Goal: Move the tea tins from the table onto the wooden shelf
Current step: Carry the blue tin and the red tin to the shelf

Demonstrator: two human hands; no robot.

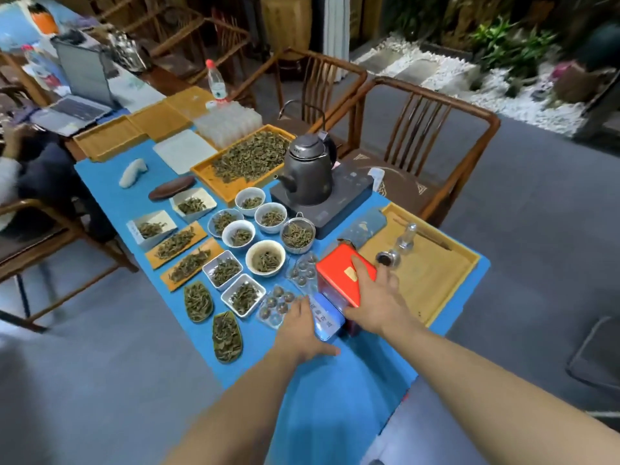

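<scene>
The blue table is carrying everything; the kettle is standing mid-table. Nearer the person than the kettle, a red tea tin is sitting on the table. The right hand is lying over its lid, fingers spread, seemingly clasping it. The left hand is pressing flat-fingered against the tin's near side, holding nothing.
</scene>
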